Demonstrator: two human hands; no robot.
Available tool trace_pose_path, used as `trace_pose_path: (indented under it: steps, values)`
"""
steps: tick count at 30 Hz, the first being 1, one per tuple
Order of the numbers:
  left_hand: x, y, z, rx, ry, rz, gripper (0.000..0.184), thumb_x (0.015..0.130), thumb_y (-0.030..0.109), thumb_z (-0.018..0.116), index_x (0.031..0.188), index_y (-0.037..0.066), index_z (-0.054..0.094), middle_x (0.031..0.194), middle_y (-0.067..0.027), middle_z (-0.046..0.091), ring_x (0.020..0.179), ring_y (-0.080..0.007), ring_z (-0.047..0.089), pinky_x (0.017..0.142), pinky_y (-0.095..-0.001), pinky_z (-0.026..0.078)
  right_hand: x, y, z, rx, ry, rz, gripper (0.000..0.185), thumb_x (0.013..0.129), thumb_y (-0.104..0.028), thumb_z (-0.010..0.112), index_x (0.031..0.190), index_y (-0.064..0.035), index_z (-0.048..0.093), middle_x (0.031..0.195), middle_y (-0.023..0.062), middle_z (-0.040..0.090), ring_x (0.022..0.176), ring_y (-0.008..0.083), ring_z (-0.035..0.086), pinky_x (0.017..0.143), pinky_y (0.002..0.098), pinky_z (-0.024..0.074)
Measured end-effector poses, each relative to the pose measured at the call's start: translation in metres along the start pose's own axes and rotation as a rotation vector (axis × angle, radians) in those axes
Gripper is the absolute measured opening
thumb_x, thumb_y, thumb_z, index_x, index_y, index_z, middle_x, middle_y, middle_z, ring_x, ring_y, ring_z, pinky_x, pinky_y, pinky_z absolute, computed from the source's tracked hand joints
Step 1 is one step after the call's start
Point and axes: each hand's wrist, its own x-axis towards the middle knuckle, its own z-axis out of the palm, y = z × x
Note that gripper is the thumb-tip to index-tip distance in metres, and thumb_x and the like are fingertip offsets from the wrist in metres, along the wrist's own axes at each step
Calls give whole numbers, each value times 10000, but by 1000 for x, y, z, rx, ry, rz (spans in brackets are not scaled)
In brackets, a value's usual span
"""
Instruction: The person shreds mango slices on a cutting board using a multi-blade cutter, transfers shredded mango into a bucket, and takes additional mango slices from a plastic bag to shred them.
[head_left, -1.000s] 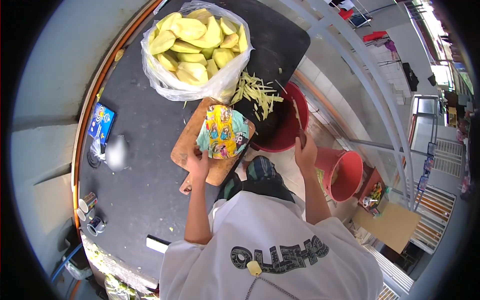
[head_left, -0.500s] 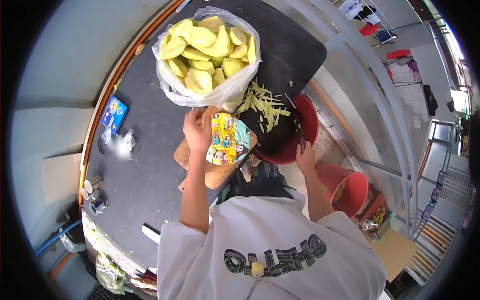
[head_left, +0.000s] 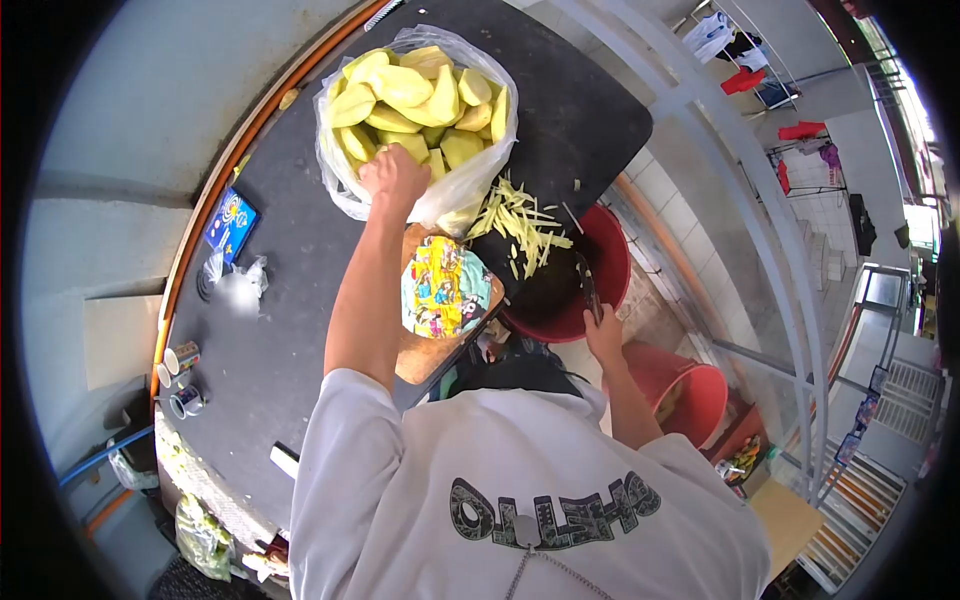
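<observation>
My left hand (head_left: pixel 396 176) reaches over the near rim of a clear plastic bag (head_left: pixel 342 192). Its fingers are curled on a peeled yellow-green fruit piece (head_left: pixel 410 142); the hand partly hides it. Many similar pieces, looking like green mango, fill the bag. At the right, my right hand (head_left: pixel 604 334) is closed round the handle of a dark, slim tool that looks like a knife (head_left: pixel 587 284), pointing away over a red tub (head_left: pixel 618 270). Pale fruit strips (head_left: pixel 524 222) lie in a pile between bag and tub. A yellow and teal patterned cloth (head_left: pixel 445 285) rests on a wooden board (head_left: pixel 420 362).
The dark table (head_left: pixel 300 330) carries a blue box (head_left: pixel 230 225), a small plastic bag (head_left: pixel 240 290) and cups (head_left: pixel 183 358) along its left side. A second red bucket (head_left: pixel 700 400) stands on the floor at the right. Grey metal bars (head_left: pixel 735 170) rise beyond the table.
My left hand has moved from above the board up to the bag and onto a fruit piece. My right hand, with the knife-like tool, has shifted slightly down, toward my body.
</observation>
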Motion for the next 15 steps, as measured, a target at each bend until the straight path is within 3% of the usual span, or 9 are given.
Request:
trace_pose_path:
  steps: [2, 4, 8, 11, 12, 14, 15]
  values:
    - [2, -3, 9, -31, 36, 32, 435, 835, 294, 676, 1104, -44, 628, 1045, -217, 733, 993, -401, 702, 881, -450, 538, 1, 4, 2, -2, 26, -26, 309, 924, -295, 673, 1002, -3, 610, 819, 241, 658, 799, 432, 667, 698, 489, 488]
    - [-3, -6, 14, -232, 134, -71, 456, 838, 253, 652, 1161, -67, 627, 1026, -273, 719, 961, -427, 707, 852, -474, 547, -1, -1, -4, 36, 13, 15, 305, 927, -288, 673, 1009, -1, 613, 801, 222, 647, 762, 402, 653, 692, 469, 481]
    - [-15, -46, 38, -502, 296, -83, 521, 849, 199, 629, 1276, -94, 577, 976, -292, 712, 894, -403, 722, 808, -480, 566, -9, -12, -12, 82, 11, 19, 305, 932, -286, 673, 1012, 2, 613, 772, 198, 631, 723, 373, 635, 678, 454, 473]
    - [-32, -64, 39, -1390, 162, -220, 488, 898, 40, 534, 1362, -109, 502, 986, -241, 697, 927, -294, 726, 763, -375, 598, -11, -20, -10, 85, 19, 20, 299, 935, -285, 673, 1007, 0, 615, 758, 179, 623, 706, 338, 627, 670, 443, 470]
    - [-39, -64, 38, -1394, 166, -223, 488, 898, 40, 534, 1362, -109, 502, 986, -241, 697, 927, -294, 726, 763, -375, 598, -11, -23, -8, 74, 22, 1, 297, 936, -283, 675, 1017, -2, 622, 757, 169, 624, 697, 318, 622, 667, 433, 470]
    - [-56, -65, 36, -1777, 266, -171, 492, 917, 34, 518, 1380, -122, 464, 1060, -253, 682, 916, -302, 726, 772, -358, 609, -15, -31, -4, 59, 24, -19, 296, 936, -281, 677, 1027, -4, 628, 755, 159, 624, 689, 298, 618, 665, 424, 471]
    - [-62, -65, 32, -1802, 237, -153, 512, 927, 51, 528, 1394, -135, 428, 1095, -269, 663, 886, -324, 726, 790, -359, 617, -18, -42, -6, 70, 34, -56, 304, 929, -283, 678, 1052, -8, 632, 783, 188, 648, 734, 357, 645, 681, 448, 487]
